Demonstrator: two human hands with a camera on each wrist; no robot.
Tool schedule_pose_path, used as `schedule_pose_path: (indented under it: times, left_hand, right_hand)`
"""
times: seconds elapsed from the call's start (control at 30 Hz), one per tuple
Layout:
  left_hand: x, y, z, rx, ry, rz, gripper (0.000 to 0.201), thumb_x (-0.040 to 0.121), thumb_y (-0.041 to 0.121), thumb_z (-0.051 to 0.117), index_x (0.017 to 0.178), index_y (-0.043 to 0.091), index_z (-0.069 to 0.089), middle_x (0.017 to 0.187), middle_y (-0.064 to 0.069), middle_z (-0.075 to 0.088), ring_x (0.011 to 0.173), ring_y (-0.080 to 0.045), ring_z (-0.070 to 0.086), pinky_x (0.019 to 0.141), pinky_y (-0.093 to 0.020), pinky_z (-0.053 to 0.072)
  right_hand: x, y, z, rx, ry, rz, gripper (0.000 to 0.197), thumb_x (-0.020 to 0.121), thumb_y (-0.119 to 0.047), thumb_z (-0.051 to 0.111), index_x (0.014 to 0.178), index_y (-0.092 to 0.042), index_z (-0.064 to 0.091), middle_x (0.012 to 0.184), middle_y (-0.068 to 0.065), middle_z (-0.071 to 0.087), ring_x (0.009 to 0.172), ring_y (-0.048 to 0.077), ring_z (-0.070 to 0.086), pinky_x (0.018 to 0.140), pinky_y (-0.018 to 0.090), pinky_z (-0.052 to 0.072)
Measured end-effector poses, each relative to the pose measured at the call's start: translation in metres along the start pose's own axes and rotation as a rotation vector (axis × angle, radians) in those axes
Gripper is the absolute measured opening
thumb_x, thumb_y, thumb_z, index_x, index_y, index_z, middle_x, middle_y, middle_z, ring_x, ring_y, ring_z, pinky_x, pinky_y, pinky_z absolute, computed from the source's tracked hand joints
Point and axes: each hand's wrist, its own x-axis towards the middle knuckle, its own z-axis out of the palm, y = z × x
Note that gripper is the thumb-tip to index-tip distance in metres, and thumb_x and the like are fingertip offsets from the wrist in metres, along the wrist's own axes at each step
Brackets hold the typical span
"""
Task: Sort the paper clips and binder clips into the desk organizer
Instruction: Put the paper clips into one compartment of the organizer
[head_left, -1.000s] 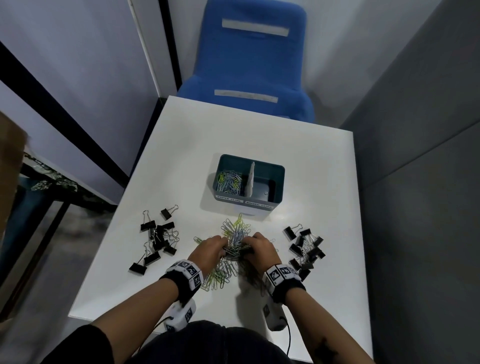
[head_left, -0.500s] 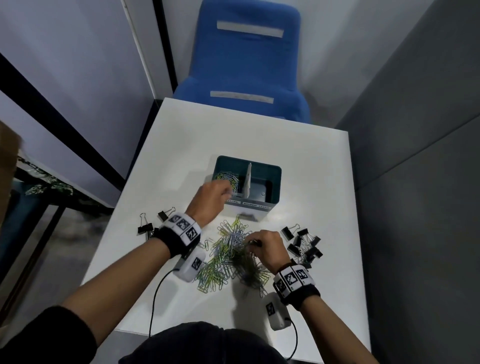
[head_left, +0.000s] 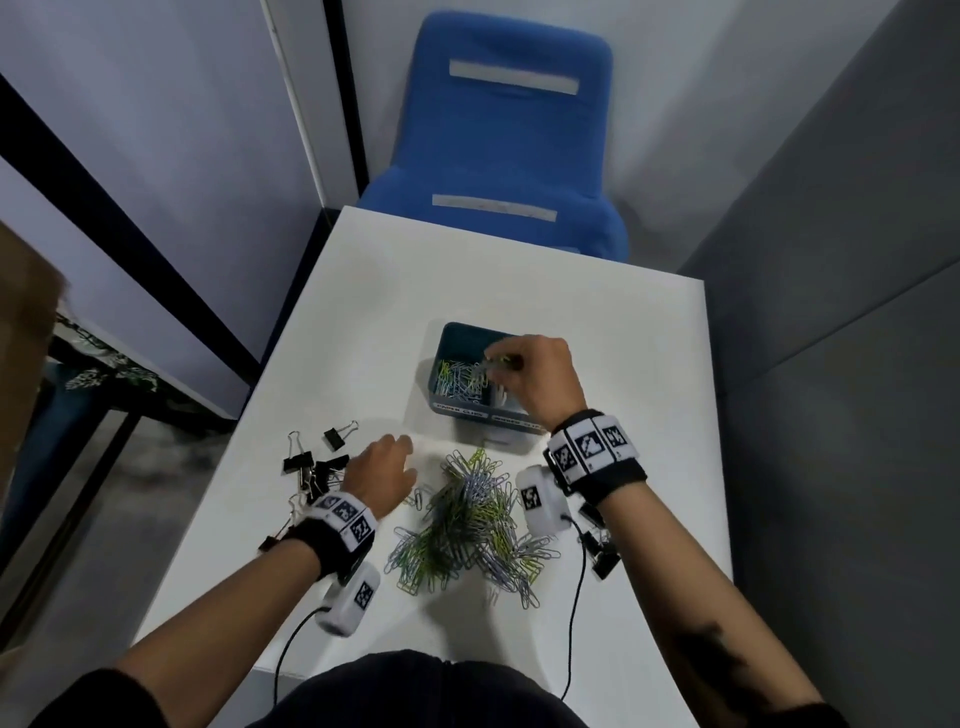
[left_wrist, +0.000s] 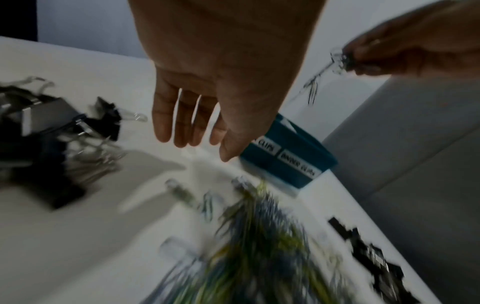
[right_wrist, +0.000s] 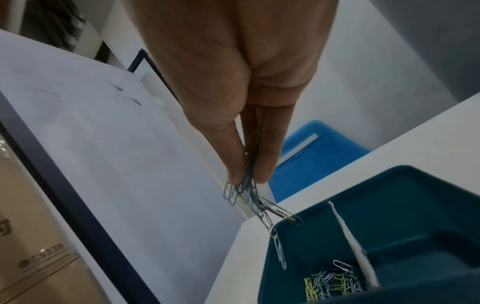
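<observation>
The right hand (head_left: 540, 382) is pinching a dangling bunch of coloured wire paper clips (right_wrist: 249, 197) above the left compartment of the teal plastic desk organizer (right_wrist: 389, 226). The left hand (head_left: 382, 478), fingers relaxed, is hovering between black binder clips (head_left: 311, 467) and the loose paper clip pile (head_left: 467, 525).

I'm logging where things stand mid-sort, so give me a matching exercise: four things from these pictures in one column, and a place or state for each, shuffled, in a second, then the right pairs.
Things:
1. left hand
2. right hand
3. paper clip pile
4. desk organizer

Places or states:
A. loose on the table between the two wrists
B. holds paper clips in its left compartment only
C. fingers straight, holding nothing
D. pinches a bunch of paper clips above the organizer

Pairs: 1-C, 2-D, 3-A, 4-B
</observation>
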Motion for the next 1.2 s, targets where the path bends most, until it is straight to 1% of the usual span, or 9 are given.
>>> schedule_pose_path:
  times: [0.1, 0.2, 0.37, 0.47, 0.6, 0.87, 1.0, 1.1, 1.2]
  left_hand:
    - [-0.024, -0.009, 0.027, 0.145, -0.136, -0.026, 0.054, 0.093, 0.045, 0.050, 0.135, 0.013, 0.038, 0.130, -0.010, 0.044, 0.118, -0.029, 0.044, 0.085, -0.039, 0.047]
    - [-0.040, -0.014, 0.044, 0.161, -0.254, -0.010, 0.081, 0.094, 0.056, 0.043, 0.151, 0.007, 0.012, 0.154, -0.021, 0.017, 0.140, -0.034, 0.021, 0.110, -0.043, 0.031]
    - [-0.055, -0.004, 0.061, 0.086, -0.372, 0.193, 0.092, 0.092, 0.063, 0.036, 0.152, 0.009, -0.008, 0.158, -0.015, -0.019, 0.146, -0.029, -0.014, 0.119, -0.042, 0.017]
    - [-0.056, 0.005, 0.064, 0.047, -0.379, 0.308, 0.085, 0.095, 0.055, 0.039, 0.153, 0.009, -0.002, 0.159, -0.015, -0.011, 0.147, -0.028, -0.008, 0.119, -0.040, 0.017]
    - [-0.030, 0.021, 0.056, 0.004, -0.138, 0.309, 0.066, 0.093, 0.048, 0.047, 0.145, 0.012, 0.027, 0.150, -0.013, 0.027, 0.139, -0.028, 0.026, 0.108, -0.040, 0.035]
    - [0.028, 0.065, 0.058, 0.113, -0.293, 0.264, 0.079, 0.092, 0.059, 0.038, 0.153, 0.020, 0.008, 0.161, -0.003, -0.004, 0.147, -0.028, 0.000, 0.116, -0.052, 0.018]
    - [0.017, 0.068, 0.070, 0.256, -0.305, 0.393, 0.072, 0.095, 0.060, 0.031, 0.152, 0.021, 0.011, 0.162, -0.001, -0.002, 0.148, -0.028, -0.002, 0.117, -0.053, 0.014]
    - [0.002, 0.054, 0.071, 0.296, -0.305, 0.487, 0.068, 0.096, 0.058, 0.029, 0.152, 0.022, 0.013, 0.162, 0.000, 0.002, 0.148, -0.025, 0.000, 0.117, -0.050, 0.013]
    - [-0.011, 0.034, 0.066, 0.197, -0.248, 0.523, 0.065, 0.095, 0.056, 0.037, 0.150, 0.026, 0.019, 0.161, -0.001, 0.010, 0.147, -0.026, 0.007, 0.116, -0.049, 0.017]
  right_hand:
    - [0.018, -0.001, 0.005, -0.026, -0.068, 0.048, 0.035, 0.077, -0.017, 0.079, 0.111, -0.016, 0.072, 0.104, 0.004, 0.072, 0.091, 0.017, 0.067, 0.085, 0.026, 0.051]
    - [0.010, 0.009, 0.015, -0.053, -0.111, 0.083, 0.049, 0.075, -0.017, 0.080, 0.122, -0.017, 0.064, 0.111, 0.004, 0.067, 0.091, 0.018, 0.064, 0.080, 0.025, 0.049]
    - [-0.046, 0.045, 0.043, -0.121, -0.252, 0.114, 0.035, 0.077, -0.019, 0.079, 0.110, -0.017, 0.068, 0.109, 0.005, 0.069, 0.095, 0.023, 0.065, 0.084, 0.035, 0.054]
    - [-0.089, 0.074, 0.054, -0.228, -0.413, 0.233, 0.052, 0.080, -0.018, 0.075, 0.129, -0.015, 0.056, 0.124, 0.010, 0.060, 0.106, 0.026, 0.060, 0.092, 0.035, 0.049]
    - [-0.137, 0.111, 0.069, -0.357, -0.504, 0.372, 0.059, 0.082, -0.022, 0.069, 0.134, -0.013, 0.043, 0.127, 0.013, 0.046, 0.107, 0.027, 0.055, 0.089, 0.033, 0.051]
    - [-0.175, 0.110, 0.114, -0.379, -0.440, 0.331, 0.060, 0.078, -0.038, 0.070, 0.125, -0.014, 0.043, 0.133, 0.010, 0.038, 0.115, 0.028, 0.038, 0.078, 0.036, 0.049]
    - [-0.180, 0.108, 0.119, -0.312, -0.489, 0.238, 0.068, 0.083, -0.031, 0.068, 0.141, -0.018, 0.035, 0.150, 0.008, 0.027, 0.131, 0.030, 0.032, 0.094, 0.041, 0.049]
    - [-0.182, 0.113, 0.109, -0.214, -0.378, 0.224, 0.062, 0.083, -0.028, 0.068, 0.138, -0.018, 0.043, 0.149, 0.012, 0.032, 0.133, 0.030, 0.034, 0.105, 0.042, 0.042]
    - [-0.174, 0.125, 0.104, -0.221, -0.286, 0.304, 0.073, 0.085, -0.039, 0.066, 0.145, -0.017, 0.031, 0.155, 0.013, 0.022, 0.141, 0.030, 0.027, 0.111, 0.041, 0.033]
